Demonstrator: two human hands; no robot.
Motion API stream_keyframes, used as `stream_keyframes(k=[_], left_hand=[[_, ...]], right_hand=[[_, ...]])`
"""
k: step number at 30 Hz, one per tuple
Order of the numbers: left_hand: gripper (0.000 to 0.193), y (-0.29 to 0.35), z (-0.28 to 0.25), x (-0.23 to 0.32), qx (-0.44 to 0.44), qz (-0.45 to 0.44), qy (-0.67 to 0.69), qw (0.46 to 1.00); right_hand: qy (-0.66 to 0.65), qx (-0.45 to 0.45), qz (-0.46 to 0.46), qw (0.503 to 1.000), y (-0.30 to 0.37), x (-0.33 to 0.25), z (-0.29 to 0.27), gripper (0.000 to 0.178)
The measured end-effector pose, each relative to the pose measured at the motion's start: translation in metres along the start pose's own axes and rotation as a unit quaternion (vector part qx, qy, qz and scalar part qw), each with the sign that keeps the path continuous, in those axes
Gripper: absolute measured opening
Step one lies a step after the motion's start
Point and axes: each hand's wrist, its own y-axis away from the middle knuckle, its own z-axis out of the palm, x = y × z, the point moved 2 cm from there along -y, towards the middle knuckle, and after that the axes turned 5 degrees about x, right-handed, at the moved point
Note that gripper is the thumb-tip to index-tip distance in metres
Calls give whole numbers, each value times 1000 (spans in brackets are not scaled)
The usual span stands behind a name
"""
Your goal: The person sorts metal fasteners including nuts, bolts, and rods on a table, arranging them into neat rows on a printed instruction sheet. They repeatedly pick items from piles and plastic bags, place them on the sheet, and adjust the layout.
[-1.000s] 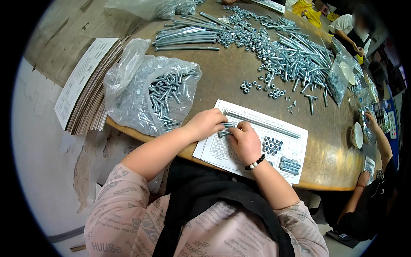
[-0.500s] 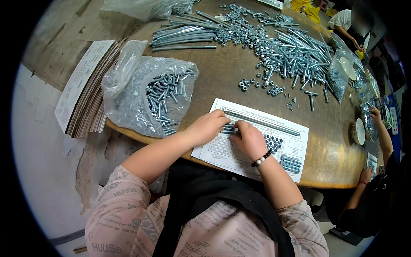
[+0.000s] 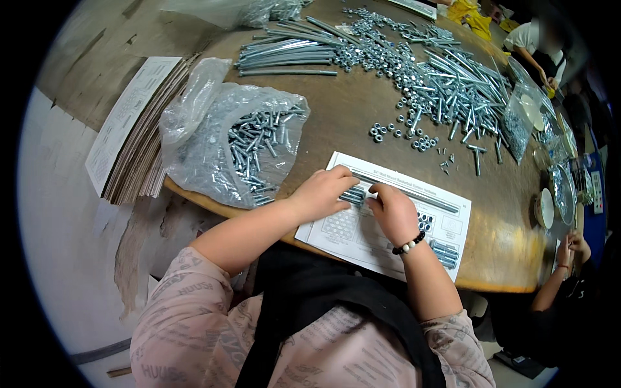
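Note:
A printed sheet (image 3: 381, 257) lies under both hands at the table's front edge. On it is a row of short bolts (image 3: 352, 195), with the fingers and thumb of my left hand (image 3: 323, 194) closed around its left end. My right hand (image 3: 394, 213), a beaded bracelet at its wrist, hovers just right of that row. Its thumb and index finger are bent and slightly apart, with nothing visible between them. Along the sheet's top runs a long threaded rod (image 3: 420, 196). Hex nuts (image 3: 424, 222) show beyond my right hand, and larger bolts (image 3: 444, 253) lie at the sheet's right side.
An open plastic bag of bolts (image 3: 252, 149) sits left, beside a stack of printed cards (image 3: 132, 123). Long rods (image 3: 284, 58), loose nuts (image 3: 414, 142) and piled bolts (image 3: 459, 97) spread across the back. A white bowl (image 3: 544, 208) and a co-worker's hands (image 3: 572, 246) are at right.
My right hand has drawn back slightly to the right from the row of bolts, exposing more of it. My left hand stays at the row. The co-worker's hands have come together.

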Motion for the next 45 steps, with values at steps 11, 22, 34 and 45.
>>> stream_keyframes(k=[11,22,34,45], left_hand=[[22,11,-122,-87,0,-221,-346,912],[15,12,-114,-90,12,-275,-377,885],[21,31,-117,-101,260,-362,-68,892],[19,-1,-61,-24,72,-66,-68,993]], right_hand=[[34,-58,-237,969,-99,-66,68,11],[170,-94,-132,972,-143,-110,141,24],[214,-72,-187,956,-130,-111,119,20],[-63,-30,-35,997,-50,6,-28,17]])
